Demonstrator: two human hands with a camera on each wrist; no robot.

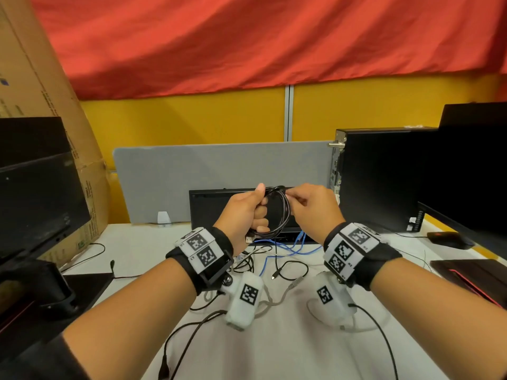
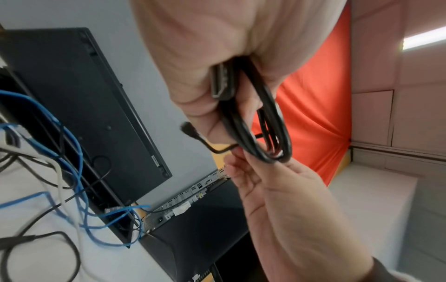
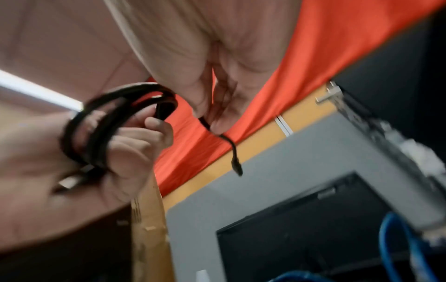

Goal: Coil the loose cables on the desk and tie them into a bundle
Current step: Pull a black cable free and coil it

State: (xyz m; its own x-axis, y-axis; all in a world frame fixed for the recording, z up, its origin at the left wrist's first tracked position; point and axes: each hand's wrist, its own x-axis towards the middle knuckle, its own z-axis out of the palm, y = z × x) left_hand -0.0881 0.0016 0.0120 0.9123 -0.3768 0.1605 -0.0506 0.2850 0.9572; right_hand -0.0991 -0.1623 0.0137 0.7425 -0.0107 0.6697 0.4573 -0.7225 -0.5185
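Observation:
A black cable (image 1: 284, 212) is wound into a coil of several loops, raised above the white desk (image 1: 142, 250). My left hand (image 1: 259, 212) grips one side of the coil (image 2: 260, 137) in a fist, with a USB plug (image 2: 223, 84) sticking out by the fingers. My right hand (image 1: 292, 200) pinches the cable's thin free end at the top of the coil. In the right wrist view that free end (image 3: 235, 160) dangles below my pinching right hand (image 3: 207, 116), its small plug hanging loose, and the coil (image 3: 96, 129) sits in my left fist.
Loose cables lie on the desk under my hands: a blue cable (image 1: 290, 248), thin black cables (image 1: 290, 270) and a grey cable (image 1: 277, 297). A black flat panel (image 1: 214, 207) leans on the grey divider (image 1: 219, 165). A PC tower (image 1: 384, 179) stands right, a monitor (image 1: 35, 193) and cardboard box (image 1: 55, 105) left.

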